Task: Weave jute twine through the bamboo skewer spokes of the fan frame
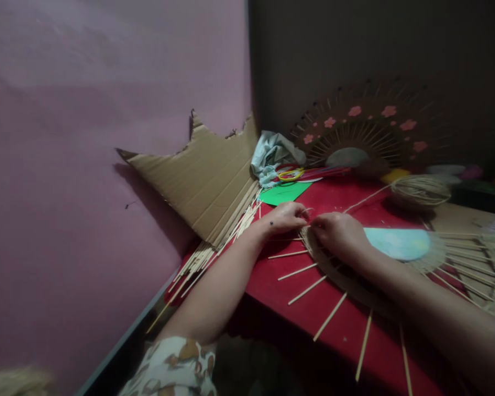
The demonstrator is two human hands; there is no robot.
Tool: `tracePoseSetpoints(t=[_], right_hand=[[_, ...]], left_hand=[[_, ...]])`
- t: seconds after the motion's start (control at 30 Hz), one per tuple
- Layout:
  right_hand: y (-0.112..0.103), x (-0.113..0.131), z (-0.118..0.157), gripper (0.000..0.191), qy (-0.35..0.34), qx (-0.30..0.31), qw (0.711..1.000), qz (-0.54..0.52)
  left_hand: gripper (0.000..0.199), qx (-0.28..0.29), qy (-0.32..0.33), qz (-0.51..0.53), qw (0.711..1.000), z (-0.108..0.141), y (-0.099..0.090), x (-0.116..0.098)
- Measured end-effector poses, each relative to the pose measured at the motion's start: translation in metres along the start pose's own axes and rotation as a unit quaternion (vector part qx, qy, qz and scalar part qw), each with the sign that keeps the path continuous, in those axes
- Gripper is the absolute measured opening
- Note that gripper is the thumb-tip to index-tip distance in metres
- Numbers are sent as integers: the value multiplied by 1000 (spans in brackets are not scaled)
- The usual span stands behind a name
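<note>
A half-round fan frame of thin wooden sticks, with a woven twine band (367, 296), lies on the red table. A pale blue half-disc (398, 243) forms its centre. At the band's far left end, my left hand (287, 217) is closed in a pinch, a pale strand showing at its fingertips. My right hand (341, 234) is closed right beside it, fingertips almost meeting the left ones, pinching the twine (367, 199). That strand runs taut toward a twine ball (421, 190) at the back right. My right forearm covers part of the band.
Loose sticks (193, 267) lie along the left edge beside a cardboard piece (198, 190) leaning on the pink wall. Green paper (284, 193), yellow-handled scissors (291, 175) and a crumpled cloth (274, 155) sit behind. A flower-decorated stick fan (355, 129) stands at the back.
</note>
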State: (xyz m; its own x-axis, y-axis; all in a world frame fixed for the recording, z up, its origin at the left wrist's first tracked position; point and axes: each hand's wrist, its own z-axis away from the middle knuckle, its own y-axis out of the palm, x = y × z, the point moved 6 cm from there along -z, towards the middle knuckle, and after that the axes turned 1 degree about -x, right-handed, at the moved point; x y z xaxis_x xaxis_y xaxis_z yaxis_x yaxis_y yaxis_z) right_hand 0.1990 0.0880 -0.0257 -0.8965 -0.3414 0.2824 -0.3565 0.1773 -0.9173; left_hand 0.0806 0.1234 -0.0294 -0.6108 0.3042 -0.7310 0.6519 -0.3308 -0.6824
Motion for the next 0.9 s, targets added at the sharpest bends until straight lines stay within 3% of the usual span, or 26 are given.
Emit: tracePoseSetpoints(t=[0.13,0.27,0.4,0.47,0.57,0.67,0.8,0.9], right_hand=[[-3,-4,-3,21,16,7,998,-57],[-8,-5,-8,20,21,28,989,-142],[-10,-6,-17,10,32,53,968,-242],[-9,-7,-23,12,54,56,950,-302],[1,-3,-30,8,94,84,898,-421],[14,8,-32,3,131,114,817,-550],[24,25,-31,5,143,143,708,-677],[22,34,-31,11,123,161,644,-738]], left_hand=[[15,-39,-10,36,999,7,-7,1],[17,-72,-22,89,993,31,-14,2],[11,-121,-81,211,967,60,-13,14],[10,-153,-99,211,960,71,-11,21],[8,-213,-116,144,959,82,-10,31],[17,-259,-127,73,955,87,-11,37],[20,-278,-154,13,948,88,-14,41],[13,-291,-166,-5,942,89,-20,37]])
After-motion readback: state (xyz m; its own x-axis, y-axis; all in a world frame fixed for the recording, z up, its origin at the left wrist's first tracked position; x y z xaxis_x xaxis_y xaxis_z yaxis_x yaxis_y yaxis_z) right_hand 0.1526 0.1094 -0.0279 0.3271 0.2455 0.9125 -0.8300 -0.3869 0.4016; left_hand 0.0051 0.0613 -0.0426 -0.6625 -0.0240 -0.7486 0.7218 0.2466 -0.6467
